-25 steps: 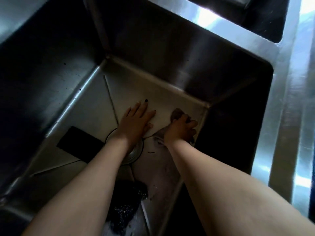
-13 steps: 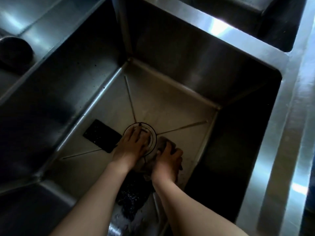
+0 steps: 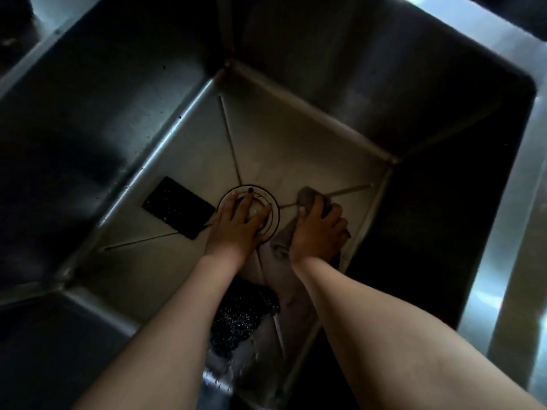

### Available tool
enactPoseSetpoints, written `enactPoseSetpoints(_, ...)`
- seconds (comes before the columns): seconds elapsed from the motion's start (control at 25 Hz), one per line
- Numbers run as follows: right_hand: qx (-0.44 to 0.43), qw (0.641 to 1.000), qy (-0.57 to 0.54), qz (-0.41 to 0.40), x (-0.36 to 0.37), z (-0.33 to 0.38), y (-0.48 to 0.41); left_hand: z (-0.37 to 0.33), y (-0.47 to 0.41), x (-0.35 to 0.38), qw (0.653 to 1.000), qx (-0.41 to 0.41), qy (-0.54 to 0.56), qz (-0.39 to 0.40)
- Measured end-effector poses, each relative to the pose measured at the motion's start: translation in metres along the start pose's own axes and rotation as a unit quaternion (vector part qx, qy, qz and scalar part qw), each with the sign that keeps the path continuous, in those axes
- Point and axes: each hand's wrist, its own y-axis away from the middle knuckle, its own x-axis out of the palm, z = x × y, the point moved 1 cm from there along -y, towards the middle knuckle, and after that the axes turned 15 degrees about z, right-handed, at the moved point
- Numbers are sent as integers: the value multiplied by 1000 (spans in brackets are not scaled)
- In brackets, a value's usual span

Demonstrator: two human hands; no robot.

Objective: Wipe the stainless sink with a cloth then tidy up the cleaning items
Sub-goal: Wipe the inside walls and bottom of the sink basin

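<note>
I look down into a deep stainless sink (image 3: 310,143). My right hand (image 3: 318,229) presses a crumpled grey-brown cloth (image 3: 306,198) flat on the sink floor, right of the round drain (image 3: 266,202). The cloth sticks out past my fingertips and beside my wrist. My left hand (image 3: 236,223) lies flat with fingers spread over the drain, holding nothing. Both forearms reach in from the bottom of the view.
A black rectangular sponge (image 3: 177,207) lies on the sink floor left of the drain. A dark speckled scouring pad (image 3: 239,315) sits on the near floor between my forearms. Steep steel walls enclose all sides; the shiny rim (image 3: 503,261) runs along the right.
Both hands pulled back from the far part of the sink floor toward the drain. The right hand then slid the cloth a little to the right, away from the drain.
</note>
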Motion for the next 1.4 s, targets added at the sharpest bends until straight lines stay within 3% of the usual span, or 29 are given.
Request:
enactPoseSetpoints(0.16, 130, 988, -78, 6, 4, -21, 17, -1, 2, -2, 1000, 7, 14, 5)
enactPoseSetpoints(0.24, 147, 984, -93, 28, 16, -21, 41, -2, 3, -4, 1000, 12, 18, -2)
enactPoseSetpoints(0.4, 49, 997, -48, -25, 30, -7, 70, -1, 2, -4, 1000, 10, 6, -3)
enactPoseSetpoints(0.56, -69, 997, -13, 11, 24, 9, 30, -2, 2, -3, 1000, 11, 13, -11)
enactPoseSetpoints(0.68, -44, 999, -4, -24, 7, 9, 3, -2, 2, -4, 999, 11, 33, -5)
enactPoseSetpoints(0.88, 114, 990, -86, 15, 14, -25, 28, -2, 4, -3, 1000, 0, 17, -5)
enactPoseSetpoints(1.04, 43, 999, -31, 6, 26, 5, 66, -4, 4, -5, 1000, 4, 11, -4)
enactPoseSetpoints(1.2, -68, 996, 0, 49, 20, 12, 27, -2, 1, -3, 1000, -2, 20, -2)
enactPoseSetpoints(1.4, 31, 999, -42, -4, 7, -5, 12, -2, 0, -1, 1000, -5, 20, -3)
